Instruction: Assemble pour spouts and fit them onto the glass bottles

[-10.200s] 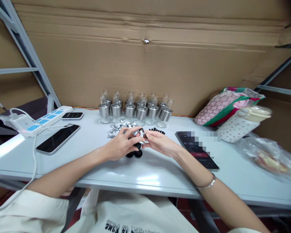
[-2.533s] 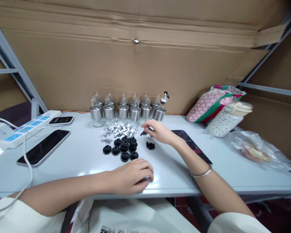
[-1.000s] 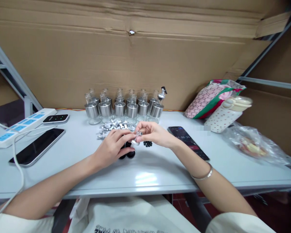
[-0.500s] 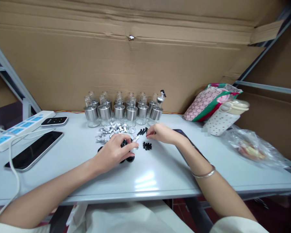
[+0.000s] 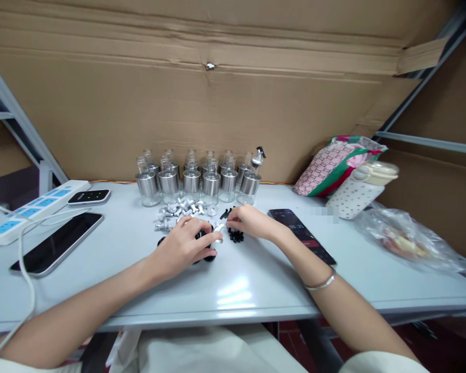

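Hands meet at mid-table over the small parts: the left hand (image 5: 186, 246) is curled over the black rubber stoppers (image 5: 207, 253) and pinches a silver pourer spout (image 5: 218, 228) between thumb and fingertips, while the right hand (image 5: 248, 221) has its fingertips closed narrowly at the little pile of black caps (image 5: 236, 236) — whether it already holds one I cannot tell. Progress looks early: of the steel-collared glass bottles (image 5: 192, 181) lined up against the cardboard wall (image 5: 217, 119), only the one at the right end of the row (image 5: 251, 178) carries a fitted pourer, and a heap of loose silver spouts (image 5: 174, 211) is left beside the row. Room to move is fair in front, where the white table (image 5: 233, 290) lies bare down to its near edge. To the sides it tightens — a dark phone (image 5: 303, 235) sits just beside the right wrist, a tablet (image 5: 56, 241) and power strip (image 5: 34, 210) well off to the left.
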The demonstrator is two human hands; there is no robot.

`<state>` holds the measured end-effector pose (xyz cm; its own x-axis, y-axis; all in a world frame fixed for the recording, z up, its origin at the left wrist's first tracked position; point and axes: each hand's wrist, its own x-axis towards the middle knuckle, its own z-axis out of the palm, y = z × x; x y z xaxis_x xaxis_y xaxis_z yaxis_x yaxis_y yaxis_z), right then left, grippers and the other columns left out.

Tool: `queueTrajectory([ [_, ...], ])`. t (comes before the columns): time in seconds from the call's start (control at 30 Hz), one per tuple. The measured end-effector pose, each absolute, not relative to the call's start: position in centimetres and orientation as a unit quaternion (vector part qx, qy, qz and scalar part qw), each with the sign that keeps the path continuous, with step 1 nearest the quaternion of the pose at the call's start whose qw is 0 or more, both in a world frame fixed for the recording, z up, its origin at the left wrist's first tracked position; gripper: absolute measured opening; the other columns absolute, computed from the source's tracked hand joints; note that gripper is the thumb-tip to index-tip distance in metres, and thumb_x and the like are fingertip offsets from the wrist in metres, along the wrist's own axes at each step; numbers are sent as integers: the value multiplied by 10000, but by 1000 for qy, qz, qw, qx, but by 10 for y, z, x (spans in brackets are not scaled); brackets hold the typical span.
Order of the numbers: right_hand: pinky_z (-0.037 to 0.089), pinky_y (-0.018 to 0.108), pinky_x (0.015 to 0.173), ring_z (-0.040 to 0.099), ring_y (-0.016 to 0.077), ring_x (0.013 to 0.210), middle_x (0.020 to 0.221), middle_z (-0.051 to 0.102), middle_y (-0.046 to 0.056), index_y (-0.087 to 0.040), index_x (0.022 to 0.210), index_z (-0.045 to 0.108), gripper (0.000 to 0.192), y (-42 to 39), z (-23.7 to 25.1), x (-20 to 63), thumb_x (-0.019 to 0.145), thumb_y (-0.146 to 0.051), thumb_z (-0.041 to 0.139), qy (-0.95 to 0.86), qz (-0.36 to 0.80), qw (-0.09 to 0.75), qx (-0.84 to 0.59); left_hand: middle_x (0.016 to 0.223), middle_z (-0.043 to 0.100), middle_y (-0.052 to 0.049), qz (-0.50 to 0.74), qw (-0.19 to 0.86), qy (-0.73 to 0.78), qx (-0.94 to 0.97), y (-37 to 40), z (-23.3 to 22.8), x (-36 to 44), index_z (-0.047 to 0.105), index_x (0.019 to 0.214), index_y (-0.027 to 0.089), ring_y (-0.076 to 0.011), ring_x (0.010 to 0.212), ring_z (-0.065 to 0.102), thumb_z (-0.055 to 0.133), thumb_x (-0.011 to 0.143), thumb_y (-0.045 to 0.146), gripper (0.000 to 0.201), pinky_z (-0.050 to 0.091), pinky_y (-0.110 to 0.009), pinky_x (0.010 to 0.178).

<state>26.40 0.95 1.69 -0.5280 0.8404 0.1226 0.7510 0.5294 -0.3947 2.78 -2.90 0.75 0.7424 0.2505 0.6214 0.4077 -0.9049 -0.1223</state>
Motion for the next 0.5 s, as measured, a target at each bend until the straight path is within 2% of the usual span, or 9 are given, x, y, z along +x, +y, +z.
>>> queueTrajectory([
  [0.13, 424, 254, 611, 611, 169, 654, 768, 714, 52, -153, 766, 728, 108, 8, 19, 263, 782, -105, 633, -865, 157, 105, -465, 952, 559, -67, -299, 119, -183, -929, -28, 7, 27, 569, 1095, 193, -181, 862, 531, 495, 940, 265, 187, 439, -356, 839],
  [0.27, 426, 268, 622, 609, 174, 663, 749, 701, 64, -139, 765, 684, 124, 6, 21, 261, 806, -82, 582, -849, 142, 140, -490, 951, 562, -69, -298, 122, -180, -929, -28, 6, 27, 561, 1107, 191, -185, 873, 535, 491, 942, 268, 195, 440, -358, 837],
  [0.4, 456, 268, 647, 616, 160, 686, 730, 676, 38, -156, 773, 614, 71, 1, 29, 258, 826, -199, 596, -811, 282, 247, -449, 955, 567, -65, -313, 135, -186, -922, -29, 6, 28, 545, 1105, 187, -171, 851, 541, 475, 952, 268, 186, 432, -339, 830],
  [0.5, 450, 265, 636, 581, 140, 659, 692, 631, 12, -159, 804, 607, 149, -3, 35, 256, 826, -307, 600, -783, 392, 281, -393, 958, 575, -63, -324, 135, -189, -917, -29, 7, 29, 531, 1110, 188, -167, 852, 552, 454, 963, 280, 190, 421, -332, 830],
])
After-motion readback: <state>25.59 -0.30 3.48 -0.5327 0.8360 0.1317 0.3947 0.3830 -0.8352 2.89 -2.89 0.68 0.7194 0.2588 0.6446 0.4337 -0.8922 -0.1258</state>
